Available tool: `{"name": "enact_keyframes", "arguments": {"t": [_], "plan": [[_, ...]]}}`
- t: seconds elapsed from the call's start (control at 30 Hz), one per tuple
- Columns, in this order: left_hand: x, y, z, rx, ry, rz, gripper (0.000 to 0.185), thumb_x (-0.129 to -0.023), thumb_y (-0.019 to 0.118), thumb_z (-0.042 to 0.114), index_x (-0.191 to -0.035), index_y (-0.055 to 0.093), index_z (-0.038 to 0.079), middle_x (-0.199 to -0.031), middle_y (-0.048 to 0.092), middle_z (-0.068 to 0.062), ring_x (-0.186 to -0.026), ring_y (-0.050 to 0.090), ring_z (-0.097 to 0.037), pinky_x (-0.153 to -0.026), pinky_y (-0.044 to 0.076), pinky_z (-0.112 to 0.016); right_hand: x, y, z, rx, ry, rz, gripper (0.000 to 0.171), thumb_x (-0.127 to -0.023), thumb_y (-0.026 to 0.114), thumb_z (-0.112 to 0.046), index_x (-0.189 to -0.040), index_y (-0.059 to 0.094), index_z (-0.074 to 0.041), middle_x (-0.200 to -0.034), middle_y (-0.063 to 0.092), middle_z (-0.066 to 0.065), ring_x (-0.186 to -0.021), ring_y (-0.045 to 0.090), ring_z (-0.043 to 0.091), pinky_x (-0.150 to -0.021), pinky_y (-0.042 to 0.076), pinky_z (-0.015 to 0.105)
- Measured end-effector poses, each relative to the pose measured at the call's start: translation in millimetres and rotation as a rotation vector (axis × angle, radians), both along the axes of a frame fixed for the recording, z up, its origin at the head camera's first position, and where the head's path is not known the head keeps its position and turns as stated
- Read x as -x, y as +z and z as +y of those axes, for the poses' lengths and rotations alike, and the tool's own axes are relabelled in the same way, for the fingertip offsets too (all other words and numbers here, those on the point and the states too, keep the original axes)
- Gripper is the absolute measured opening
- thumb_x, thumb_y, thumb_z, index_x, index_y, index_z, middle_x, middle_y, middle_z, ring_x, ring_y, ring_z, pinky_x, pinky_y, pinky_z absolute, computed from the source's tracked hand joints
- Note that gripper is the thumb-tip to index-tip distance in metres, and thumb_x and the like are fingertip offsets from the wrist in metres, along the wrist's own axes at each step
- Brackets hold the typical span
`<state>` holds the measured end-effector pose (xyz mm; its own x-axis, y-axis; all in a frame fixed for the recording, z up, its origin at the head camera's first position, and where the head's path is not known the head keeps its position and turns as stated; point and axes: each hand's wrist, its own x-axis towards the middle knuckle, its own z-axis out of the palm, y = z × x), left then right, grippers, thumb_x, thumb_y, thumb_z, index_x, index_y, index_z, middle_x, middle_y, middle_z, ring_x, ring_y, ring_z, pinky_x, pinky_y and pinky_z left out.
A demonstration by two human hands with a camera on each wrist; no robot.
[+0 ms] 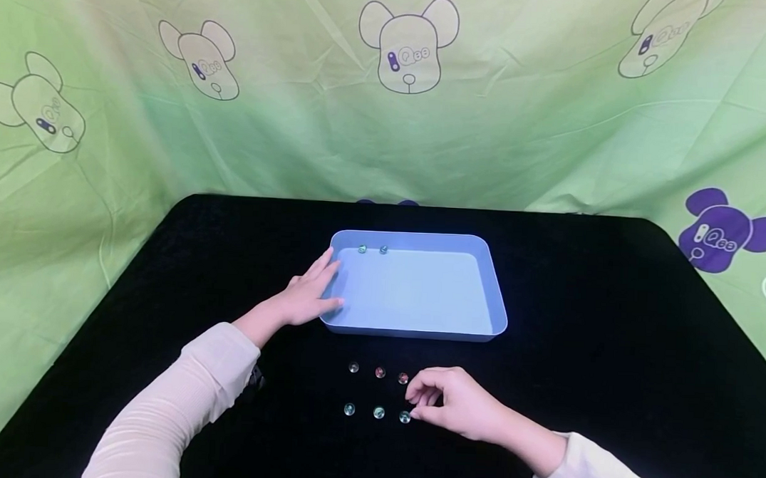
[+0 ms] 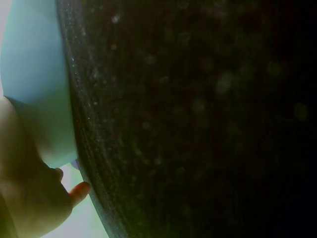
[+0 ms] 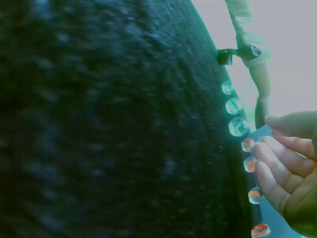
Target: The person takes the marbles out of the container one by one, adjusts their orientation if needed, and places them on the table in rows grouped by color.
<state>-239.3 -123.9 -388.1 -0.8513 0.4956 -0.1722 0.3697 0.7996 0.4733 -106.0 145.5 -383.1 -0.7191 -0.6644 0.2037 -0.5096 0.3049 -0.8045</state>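
Observation:
My left hand [image 1: 308, 295] rests with straight, spread fingers against the left side of a light blue tray [image 1: 417, 334]. In the left wrist view, that hand [image 2: 34, 198] shows beside the tray wall [image 2: 39, 64]. Two small glass marbles, one green [image 1: 362, 249] and one darker [image 1: 384, 250], lie at the tray's back edge. My right hand [image 1: 456, 402] is low over the table, thumb and fingers loosely bent and apart, nothing seen between them. Its thumb tip is beside a teal marble [image 1: 404, 416]; red marbles [image 3: 250, 164] show near its fingers [image 3: 277, 158].
In front of the tray, marbles stand in two rows, including a clear one [image 1: 354, 367], a red one [image 1: 380, 372] and a green one [image 1: 378, 412]. A black cloth covers the table [image 1: 586, 298]. Green curtains [image 1: 285, 135] with bear drawings hang behind it.

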Motion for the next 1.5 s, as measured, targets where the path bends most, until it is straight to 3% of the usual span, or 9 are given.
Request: {"name": "enact_keyframes", "arguments": {"t": [0.37,0.6,0.8,1.5], "plan": [[0.6,-0.7,-0.5,-0.001,0.000,0.003,0.071,-0.086,0.046,0.040,-0.139,0.011,0.007,-0.143,-0.015,-0.002,-0.129,-0.005,-0.019,-0.093,0.015,-0.052,16.9,15.1,0.9,0.017,-0.057,-0.044,0.010,-0.073,0.066,-0.002,-0.082,0.061,-0.003,-0.077,0.063,0.006,-0.067,0.055,0.005,-0.060,0.045,0.024],[0.2,-0.6,-0.7,-0.002,0.000,-0.005,0.072,-0.086,0.046,0.041,-0.139,0.011,0.007,-0.143,-0.015,-0.001,-0.129,-0.005,-0.020,-0.093,0.014,-0.052,34.2,32.9,5.1,-0.041,-0.165,-0.044,0.011,-0.076,0.065,-0.011,-0.084,0.062,-0.003,-0.077,0.061,-0.003,-0.070,0.055,0.007,-0.065,0.044,0.026],[-0.1,0.1,-0.8,-0.003,-0.004,0.000,0.071,-0.086,0.046,0.039,-0.139,0.011,0.006,-0.143,-0.015,-0.003,-0.129,-0.004,-0.022,-0.093,0.014,-0.053,45.6,41.0,5.2,-0.046,-0.192,-0.047,0.010,-0.076,0.064,-0.009,-0.084,0.062,-0.002,-0.077,0.061,-0.004,-0.072,0.055,0.008,-0.068,0.043,0.026],[0.3,-0.9,-1.7,0.001,-0.009,0.007,0.072,-0.086,0.045,0.041,-0.139,0.011,0.007,-0.143,-0.014,-0.002,-0.129,-0.005,-0.020,-0.093,0.015,-0.051,90.6,55.3,-0.5,0.086,-0.304,-0.179,0.018,-0.077,0.063,-0.008,-0.090,0.061,0.004,-0.084,0.062,0.009,-0.075,0.057,0.013,-0.068,0.044,0.025]]}}
